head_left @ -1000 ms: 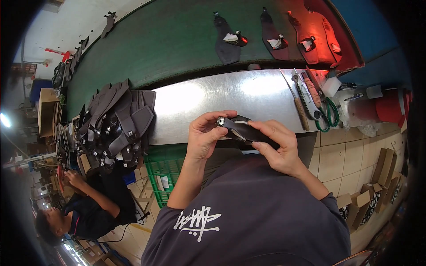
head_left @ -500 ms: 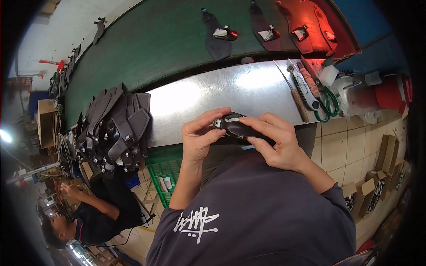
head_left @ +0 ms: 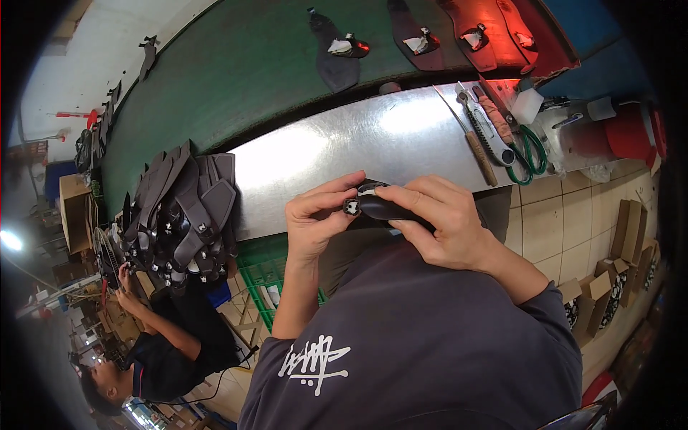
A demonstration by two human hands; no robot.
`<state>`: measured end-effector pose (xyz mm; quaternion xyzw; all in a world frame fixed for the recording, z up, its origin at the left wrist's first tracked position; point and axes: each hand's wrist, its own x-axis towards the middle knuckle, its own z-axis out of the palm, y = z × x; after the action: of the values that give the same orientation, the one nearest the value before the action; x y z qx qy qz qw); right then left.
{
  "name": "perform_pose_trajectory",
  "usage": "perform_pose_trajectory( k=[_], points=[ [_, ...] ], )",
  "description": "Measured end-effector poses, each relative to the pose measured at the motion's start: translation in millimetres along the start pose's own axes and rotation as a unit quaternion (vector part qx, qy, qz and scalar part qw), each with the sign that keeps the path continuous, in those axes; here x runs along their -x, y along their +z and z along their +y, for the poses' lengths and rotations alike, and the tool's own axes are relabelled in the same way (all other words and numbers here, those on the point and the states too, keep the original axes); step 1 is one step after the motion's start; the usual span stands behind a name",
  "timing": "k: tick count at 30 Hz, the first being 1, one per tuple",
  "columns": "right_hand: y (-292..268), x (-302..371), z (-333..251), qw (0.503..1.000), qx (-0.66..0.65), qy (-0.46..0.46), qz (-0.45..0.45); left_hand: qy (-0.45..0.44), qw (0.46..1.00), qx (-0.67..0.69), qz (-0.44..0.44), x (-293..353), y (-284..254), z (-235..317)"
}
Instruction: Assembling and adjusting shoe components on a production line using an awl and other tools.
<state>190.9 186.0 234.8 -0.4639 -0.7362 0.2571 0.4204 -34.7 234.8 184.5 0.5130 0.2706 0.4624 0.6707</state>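
In front of my chest, both hands hold one dark, glossy shoe part (head_left: 383,208) with a small pale-and-metal fitting at its left end. My left hand (head_left: 315,218) pinches that end between thumb and fingers. My right hand (head_left: 444,222) grips the other end, thumb below, with a fingertip pressed on a thin whitish strip along the top. The fingers cover much of the part. To the left, a heap of similar dark shoe pieces (head_left: 183,208) hangs over the bench edge, several with small shiny fittings.
The metal bench (head_left: 287,158) carries a wooden-handled awl (head_left: 480,158), a cutter (head_left: 487,132) and green-handled scissors (head_left: 532,154). Behind, several dark soles with straps (head_left: 337,57) lie on a green belt (head_left: 236,79) near a red glow. A green crate (head_left: 261,279) and a co-worker (head_left: 165,337) are left.
My hands have turned the shoe part slightly, so its end fitting faces me more. My view has shifted a little. The co-worker's hands have risen toward the heap.
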Motion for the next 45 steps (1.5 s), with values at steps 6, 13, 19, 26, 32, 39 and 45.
perform_pose_trajectory(
  k=[6, 13, 19, 26, 32, 39, 45],
  points=[
    [3, 0, 1, 1.000, 0.020, -0.014, 0.001, -0.021, 0.999, -0.013, -0.023, -1, -1, 4],
    [4, 0, -1, 0.998, 0.047, -0.028, -0.015, -0.012, 0.998, -0.051, -0.038, -2, 2, 7],
    [4, 0, -3, 0.997, 0.058, -0.007, -0.044, -0.023, 0.997, -0.059, -0.036, 0, 4, 7],
    [10, 3, 9, 0.991, -0.059, 0.111, -0.038, -0.129, 0.990, 0.013, 0.053, 6, 18, 2],
    [17, 8, 17, 0.978, -0.119, 0.165, -0.038, -0.143, 0.988, -0.028, 0.059, 8, 23, -6],
    [21, 9, 16, 0.994, -0.034, 0.103, -0.014, -0.142, 0.985, -0.063, 0.076, 6, 35, -4],
    [20, 8, 15, 0.997, 0.069, 0.017, -0.005, -0.175, 0.980, -0.029, 0.090, 5, 35, -3]
  ],
)
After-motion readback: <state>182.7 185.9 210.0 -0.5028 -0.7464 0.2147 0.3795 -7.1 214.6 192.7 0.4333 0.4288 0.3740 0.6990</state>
